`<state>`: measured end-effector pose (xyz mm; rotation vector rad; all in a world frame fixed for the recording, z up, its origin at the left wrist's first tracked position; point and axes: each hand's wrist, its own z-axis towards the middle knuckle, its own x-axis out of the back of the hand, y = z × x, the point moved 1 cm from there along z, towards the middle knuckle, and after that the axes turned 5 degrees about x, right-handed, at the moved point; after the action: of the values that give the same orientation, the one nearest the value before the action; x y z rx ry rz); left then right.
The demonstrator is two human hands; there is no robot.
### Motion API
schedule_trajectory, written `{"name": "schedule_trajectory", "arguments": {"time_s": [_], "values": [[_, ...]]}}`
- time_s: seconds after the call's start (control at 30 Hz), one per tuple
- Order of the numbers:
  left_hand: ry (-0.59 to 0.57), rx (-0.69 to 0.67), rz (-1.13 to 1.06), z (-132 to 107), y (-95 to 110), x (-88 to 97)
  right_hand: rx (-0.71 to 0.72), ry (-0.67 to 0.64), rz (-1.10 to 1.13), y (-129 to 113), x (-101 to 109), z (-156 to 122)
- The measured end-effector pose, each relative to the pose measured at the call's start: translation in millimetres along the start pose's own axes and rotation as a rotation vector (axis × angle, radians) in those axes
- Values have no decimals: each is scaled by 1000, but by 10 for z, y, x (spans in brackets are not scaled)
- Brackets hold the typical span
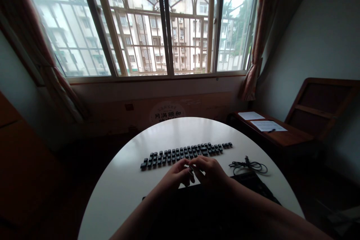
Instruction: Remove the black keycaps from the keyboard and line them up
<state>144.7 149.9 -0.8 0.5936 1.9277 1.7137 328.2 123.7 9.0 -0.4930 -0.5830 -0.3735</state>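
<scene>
My left hand [179, 174] and my right hand [208, 168] meet over the near half of the round white table [118, 191]. Fingertips of both are pinched together. Between them shows a thin, pale, curved bit, too small and dim to name. Just beyond my fingers lie several black keycaps [181, 155], set out in slanting rows. Below my wrists is a black keyboard [254, 185], mostly hidden by my forearms and deep shadow. Its individual parts cannot be made out.
A bundled black cable [246, 164] lies right of the keycaps, behind the keyboard. Farther right, a wooden chair [303, 135] bears paper sheets [268, 125] and a dark pen [271, 131]. A barred window [165, 45] with tied curtains [253, 71] stands beyond the table.
</scene>
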Motion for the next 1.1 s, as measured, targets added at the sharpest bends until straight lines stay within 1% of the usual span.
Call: {"name": "schedule_trajectory", "arguments": {"time_s": [0.27,0.5,0.8,0.9,1.1], "values": [[2,-9,8,18,-40,18,-12,-15,11,-37,25,16],[9,-23,27,12,-45,26,-40,-51,-3,-15,20,7],[11,-23,31,34,-78,29,-35,-64,-11,-31,30,15],[13,-20,35,27,-60,20,-36,-72,-14,-15,20,10],[-5,11,73,-32,45,-36,-41,-81,-17,-16,13,14]]}}
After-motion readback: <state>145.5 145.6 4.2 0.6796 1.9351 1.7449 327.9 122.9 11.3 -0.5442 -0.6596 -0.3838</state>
